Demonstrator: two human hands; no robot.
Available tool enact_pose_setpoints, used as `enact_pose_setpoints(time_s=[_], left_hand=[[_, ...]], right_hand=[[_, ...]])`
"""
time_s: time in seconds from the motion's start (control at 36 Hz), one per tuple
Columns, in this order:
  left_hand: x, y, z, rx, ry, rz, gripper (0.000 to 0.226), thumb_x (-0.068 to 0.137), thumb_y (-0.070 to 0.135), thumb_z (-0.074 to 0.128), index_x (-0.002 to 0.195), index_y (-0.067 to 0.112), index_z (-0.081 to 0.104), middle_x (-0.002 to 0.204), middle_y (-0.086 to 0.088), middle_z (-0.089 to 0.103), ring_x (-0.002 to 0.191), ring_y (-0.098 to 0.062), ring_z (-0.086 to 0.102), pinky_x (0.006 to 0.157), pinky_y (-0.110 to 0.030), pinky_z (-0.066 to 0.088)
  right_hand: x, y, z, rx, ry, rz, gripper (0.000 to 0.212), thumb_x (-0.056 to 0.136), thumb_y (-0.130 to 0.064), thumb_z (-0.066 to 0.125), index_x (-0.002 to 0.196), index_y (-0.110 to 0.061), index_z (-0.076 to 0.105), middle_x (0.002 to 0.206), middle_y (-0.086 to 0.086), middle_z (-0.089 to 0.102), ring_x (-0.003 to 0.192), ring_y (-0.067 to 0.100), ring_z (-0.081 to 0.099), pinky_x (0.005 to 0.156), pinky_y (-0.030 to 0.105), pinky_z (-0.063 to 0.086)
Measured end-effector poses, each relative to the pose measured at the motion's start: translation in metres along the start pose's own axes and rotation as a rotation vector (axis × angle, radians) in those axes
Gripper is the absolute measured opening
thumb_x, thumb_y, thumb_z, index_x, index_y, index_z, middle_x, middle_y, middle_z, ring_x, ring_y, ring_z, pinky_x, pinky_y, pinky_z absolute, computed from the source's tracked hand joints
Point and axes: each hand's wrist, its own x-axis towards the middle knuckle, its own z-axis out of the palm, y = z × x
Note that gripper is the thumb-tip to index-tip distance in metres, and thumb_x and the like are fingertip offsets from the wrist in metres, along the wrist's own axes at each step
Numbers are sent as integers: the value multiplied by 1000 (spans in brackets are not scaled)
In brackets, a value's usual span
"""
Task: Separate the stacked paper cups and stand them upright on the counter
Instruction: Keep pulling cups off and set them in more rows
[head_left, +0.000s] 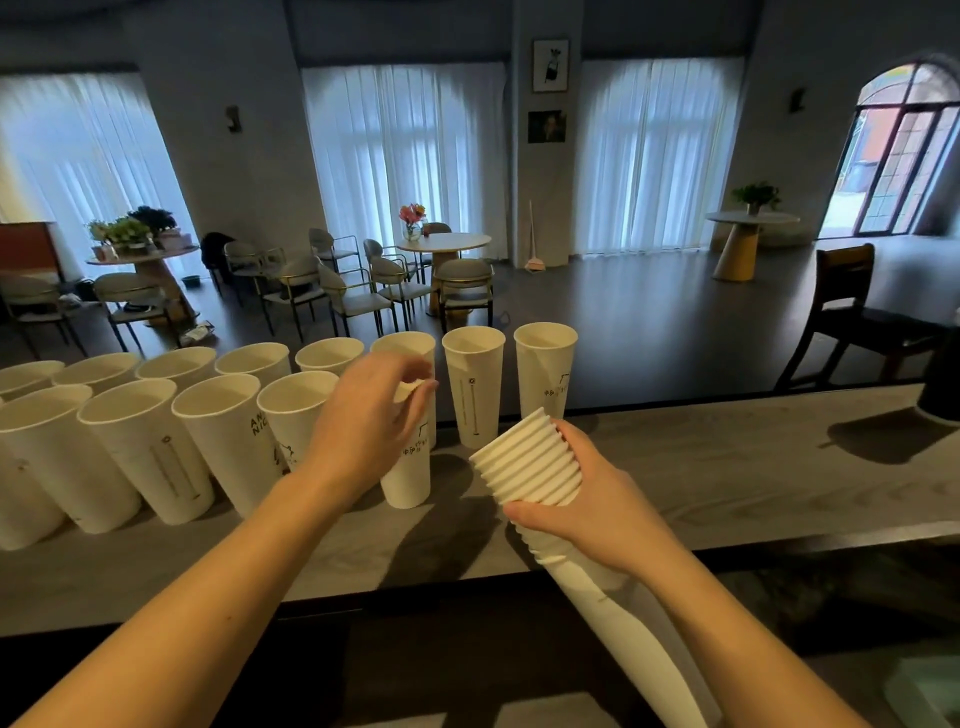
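Note:
My right hand grips a stack of nested white paper cups, tilted with its rims pointing up and left and its long body running down toward me. My left hand is curled over the rim of a single white cup that stands upright on the grey counter. Several separated cups stand upright in two rows across the left and middle of the counter, such as a near one and a far one.
A dark object sits at the counter's right end. The counter's front edge runs just below my forearms. Beyond the counter lies a room with chairs, round tables and curtained windows.

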Motion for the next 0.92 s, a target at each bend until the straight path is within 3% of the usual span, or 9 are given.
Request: enact_pose_setpoints(time_s=[0.06,0.11,0.19,0.31,0.47,0.53,0.67,0.78,0.92], left_hand=[[-6,26,-3,-257,-154,-90,29,97,35,51,121,23,60,112,12,65,102,-2,59,86,-21,49],[-6,47,0,-457,-461,-177,31,101,37,42,122,24,60,110,12,67,100,0,61,88,-24,50],[-8,60,2,-520,-728,-174,31,103,34,41,104,18,67,69,23,63,60,7,55,60,-14,42],[-7,63,2,-604,-708,-235,29,101,28,50,96,9,73,55,18,58,47,3,48,50,-12,36],[3,72,1,-590,-563,-299,4,85,24,73,85,27,74,74,15,73,68,4,66,65,-20,50],[11,72,-3,-546,-476,-322,8,86,25,71,94,27,73,86,12,74,81,-3,69,70,-22,56],[35,65,-7,-253,-151,-211,17,91,31,64,100,16,67,94,7,66,82,-8,63,65,-20,50],[34,64,25,17,-262,-46,11,91,29,64,88,18,65,95,-3,69,82,-19,64,74,-36,55],[31,55,61,254,-333,32,14,91,33,64,85,21,59,92,-5,68,76,-20,58,64,-31,40]], right_hand=[[-3,-3,-1,-1,5,-14,88,71,-49,86,133,-62,24,115,-30,55,104,-7,55,84,21,48],[-4,-5,-2,-3,11,-26,91,70,-50,86,139,-60,27,116,-28,57,105,-6,56,87,24,51],[-8,-8,-3,-34,6,-38,90,70,-50,85,135,-62,24,117,-24,57,106,-2,58,90,29,54],[-12,-7,-9,-70,7,-49,96,69,-55,85,141,-59,22,120,-26,54,108,-2,56,92,31,55],[-18,2,-15,-104,59,-75,102,64,-60,84,146,-56,23,126,-24,55,113,1,56,93,38,55],[-19,8,-16,-140,68,-66,101,63,-62,83,144,-56,24,125,-23,55,112,2,56,92,41,55],[-23,35,-25,-166,100,66,96,60,-67,79,138,-59,25,118,-19,59,105,3,59,88,41,57],[-22,45,-29,-149,94,125,100,60,-67,80,142,-56,24,122,-17,58,109,4,57,93,39,55],[-19,44,-33,-117,92,131,103,61,-64,80,145,-55,21,125,-16,55,112,6,56,94,38,54]])
